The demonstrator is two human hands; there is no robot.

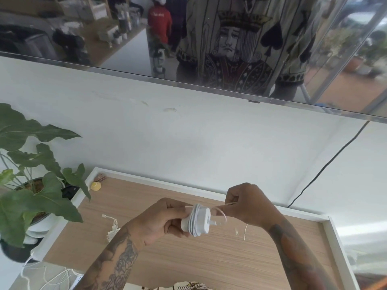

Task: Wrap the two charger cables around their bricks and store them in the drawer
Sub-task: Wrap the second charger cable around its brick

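My left hand (pixel 161 219) grips a white charger brick (pixel 198 220) above the wooden cabinet top (pixel 188 258); several turns of white cable lie wound around the brick. My right hand (pixel 247 203) pinches the thin white cable (pixel 222 207) just right of the brick, pulling it taut. The cable's loose end (pixel 245 232) dangles below my right wrist. A second white charger (pixel 112 229) with its cable bundled lies on the wood, left of my left forearm. No drawer shows in this view.
A potted plant (pixel 35 185) with large leaves stands at the left edge. A small yellow object (pixel 96 186) sits in the back left corner. A black cord (pixel 326 166) hangs down the wall at right. A mirror-like screen (pixel 209 49) hangs above. Loose white cables (pixel 52 277) lie lower left.
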